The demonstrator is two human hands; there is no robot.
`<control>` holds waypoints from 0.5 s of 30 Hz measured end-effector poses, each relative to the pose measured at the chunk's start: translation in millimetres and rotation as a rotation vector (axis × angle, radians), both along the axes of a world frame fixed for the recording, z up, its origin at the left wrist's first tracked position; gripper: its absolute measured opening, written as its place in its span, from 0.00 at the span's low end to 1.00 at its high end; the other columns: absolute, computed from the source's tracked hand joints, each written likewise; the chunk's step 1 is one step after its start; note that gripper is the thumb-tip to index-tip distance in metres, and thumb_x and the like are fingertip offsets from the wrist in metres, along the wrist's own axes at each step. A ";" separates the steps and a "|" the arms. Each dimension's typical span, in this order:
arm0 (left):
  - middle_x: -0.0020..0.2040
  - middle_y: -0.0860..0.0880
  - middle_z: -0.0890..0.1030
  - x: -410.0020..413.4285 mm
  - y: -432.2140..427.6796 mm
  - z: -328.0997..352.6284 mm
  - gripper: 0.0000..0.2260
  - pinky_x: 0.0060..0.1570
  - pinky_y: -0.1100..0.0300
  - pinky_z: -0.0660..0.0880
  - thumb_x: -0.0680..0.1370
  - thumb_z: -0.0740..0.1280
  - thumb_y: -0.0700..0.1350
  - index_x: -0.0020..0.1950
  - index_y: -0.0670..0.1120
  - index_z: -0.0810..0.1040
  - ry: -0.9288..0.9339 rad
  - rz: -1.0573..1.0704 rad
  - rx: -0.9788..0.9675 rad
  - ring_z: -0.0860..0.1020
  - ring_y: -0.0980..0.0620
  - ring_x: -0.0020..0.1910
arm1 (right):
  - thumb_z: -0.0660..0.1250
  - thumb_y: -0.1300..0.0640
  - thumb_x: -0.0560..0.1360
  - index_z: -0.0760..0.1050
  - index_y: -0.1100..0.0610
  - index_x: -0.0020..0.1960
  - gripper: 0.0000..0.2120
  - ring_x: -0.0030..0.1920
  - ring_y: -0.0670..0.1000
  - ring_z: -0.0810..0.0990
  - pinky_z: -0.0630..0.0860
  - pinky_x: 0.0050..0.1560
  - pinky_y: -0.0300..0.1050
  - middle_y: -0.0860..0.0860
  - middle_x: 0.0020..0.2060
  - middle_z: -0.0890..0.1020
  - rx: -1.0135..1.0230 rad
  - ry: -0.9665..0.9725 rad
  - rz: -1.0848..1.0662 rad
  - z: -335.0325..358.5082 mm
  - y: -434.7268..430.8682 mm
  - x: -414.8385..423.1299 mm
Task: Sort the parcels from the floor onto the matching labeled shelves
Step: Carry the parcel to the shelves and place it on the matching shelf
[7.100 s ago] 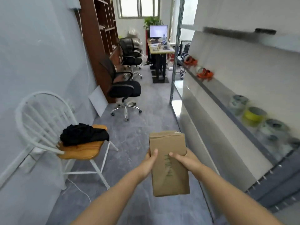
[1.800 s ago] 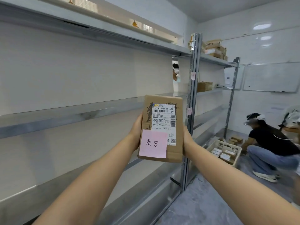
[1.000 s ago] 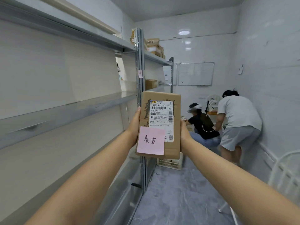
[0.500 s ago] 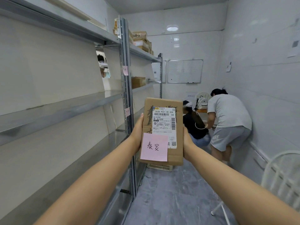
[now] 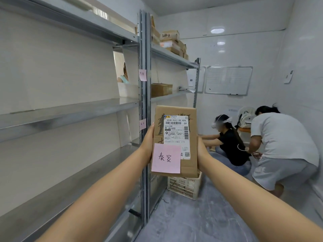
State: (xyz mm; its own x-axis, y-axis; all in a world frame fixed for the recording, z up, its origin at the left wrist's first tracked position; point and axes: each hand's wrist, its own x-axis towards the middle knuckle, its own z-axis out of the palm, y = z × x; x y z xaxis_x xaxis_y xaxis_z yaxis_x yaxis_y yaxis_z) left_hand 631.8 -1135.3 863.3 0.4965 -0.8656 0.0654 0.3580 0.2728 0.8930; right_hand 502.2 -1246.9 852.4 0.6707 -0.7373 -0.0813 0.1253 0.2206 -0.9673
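Observation:
I hold a brown cardboard parcel [image 5: 189, 165] upright in front of me, with a white shipping label and a pink handwritten note on its face. My left hand [image 5: 148, 142] grips its left edge and my right hand [image 5: 201, 154] grips its right edge. The metal shelving [image 5: 70, 110] runs along my left, its near bays bare. Pink label notes [image 5: 142, 75] stick to the upright post [image 5: 144, 102] just left of the parcel. Several parcels [image 5: 172, 43] are stacked on the top shelf of the far bay, and one box [image 5: 161, 89] sits on the shelf below.
A white plastic crate [image 5: 184, 186] stands on the floor behind the parcel. Two people are at the far right: one crouching in black [image 5: 229, 145], one bent over in a white shirt [image 5: 283, 147]. A whiteboard [image 5: 228, 80] hangs on the back wall.
I have turned from the office corridor toward the shelving and flipped the parcel label side toward me. Over the last second I have moved forward along the shelves toward the upright post.

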 end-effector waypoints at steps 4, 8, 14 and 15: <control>0.56 0.41 0.81 6.3 -12.1 -2.7 0.27 0.54 0.48 0.76 0.78 0.54 0.62 0.62 0.44 0.77 0.014 0.050 0.014 0.81 0.41 0.51 | 0.53 0.48 0.81 0.74 0.55 0.39 0.19 0.26 0.49 0.82 0.74 0.37 0.45 0.49 0.22 0.82 0.087 -0.058 0.007 -5.5 -17.4 12.2; 0.67 0.38 0.74 26.2 -37.7 -7.8 0.30 0.70 0.38 0.62 0.76 0.57 0.64 0.69 0.45 0.72 0.071 0.091 0.036 0.73 0.36 0.65 | 0.53 0.42 0.79 0.78 0.54 0.47 0.20 0.45 0.57 0.82 0.76 0.53 0.53 0.54 0.42 0.84 0.095 -0.033 0.080 -12.2 -48.6 38.0; 0.53 0.41 0.83 63.4 -70.6 -15.5 0.25 0.54 0.48 0.74 0.78 0.53 0.62 0.55 0.46 0.80 -0.003 0.100 0.061 0.81 0.41 0.51 | 0.53 0.42 0.79 0.79 0.54 0.46 0.20 0.43 0.55 0.82 0.77 0.46 0.50 0.53 0.40 0.84 0.077 -0.010 0.114 -21.9 -82.3 71.0; 0.53 0.41 0.82 70.2 -76.8 -17.3 0.24 0.53 0.49 0.75 0.78 0.53 0.62 0.54 0.46 0.80 0.010 0.092 0.052 0.81 0.41 0.50 | 0.53 0.43 0.79 0.78 0.54 0.45 0.20 0.42 0.55 0.81 0.77 0.45 0.49 0.52 0.38 0.84 0.089 -0.003 0.114 -23.3 -90.3 78.7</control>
